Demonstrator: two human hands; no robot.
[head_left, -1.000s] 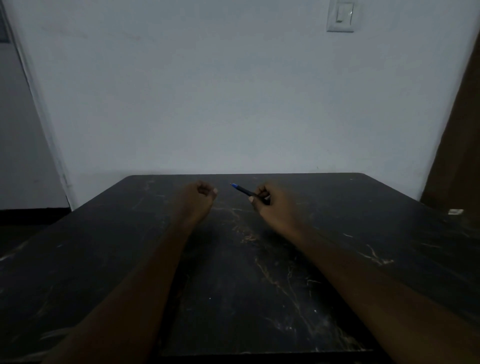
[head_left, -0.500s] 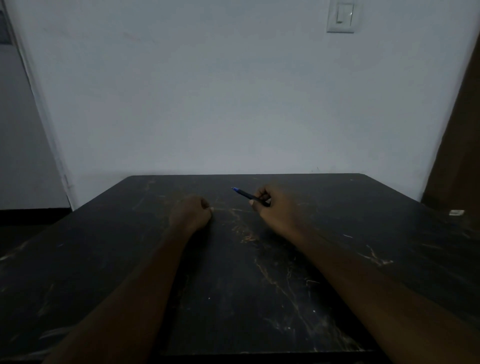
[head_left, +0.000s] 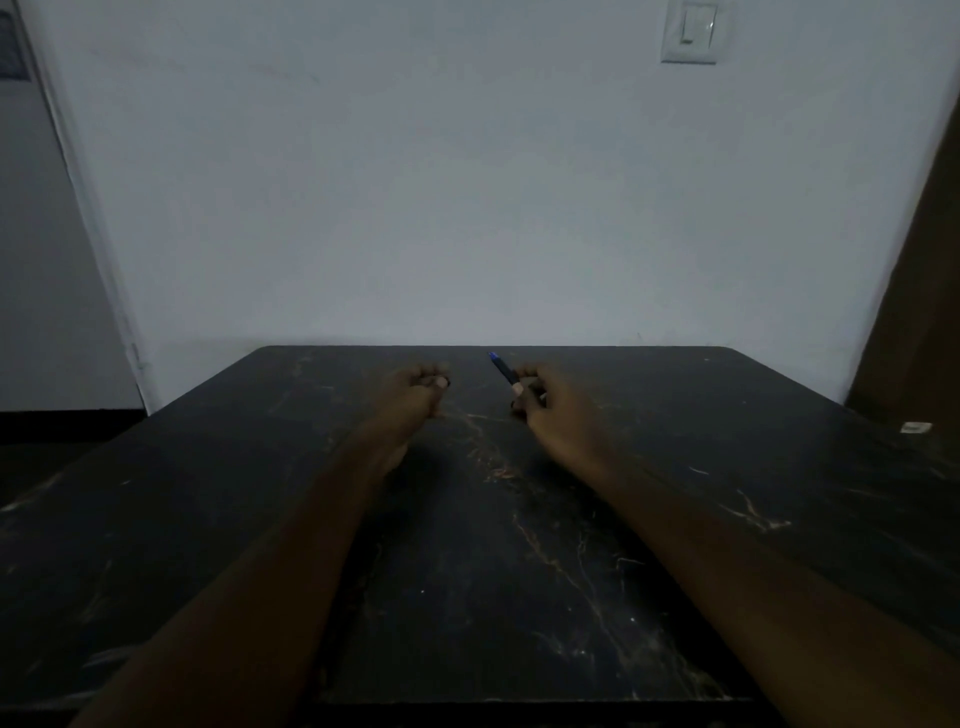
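A black rectangular table with a marble-look top (head_left: 753, 467) fills the floor in front of me, its dark slab crossed by thin tan veins and pale scratches (thickest down the middle). A small white scrap (head_left: 916, 427) lies at its right edge.

Free lane between the hands, wall close behind
On the tabletop (head_left: 467, 571), room lies between the left hand (head_left: 415, 395) and the right hand (head_left: 550, 408) and wide on both sides. The wall (head_left: 467, 208) closes the far edge just beyond the pen (head_left: 503, 370). A small white object (head_left: 915, 427) sits near the right rim.
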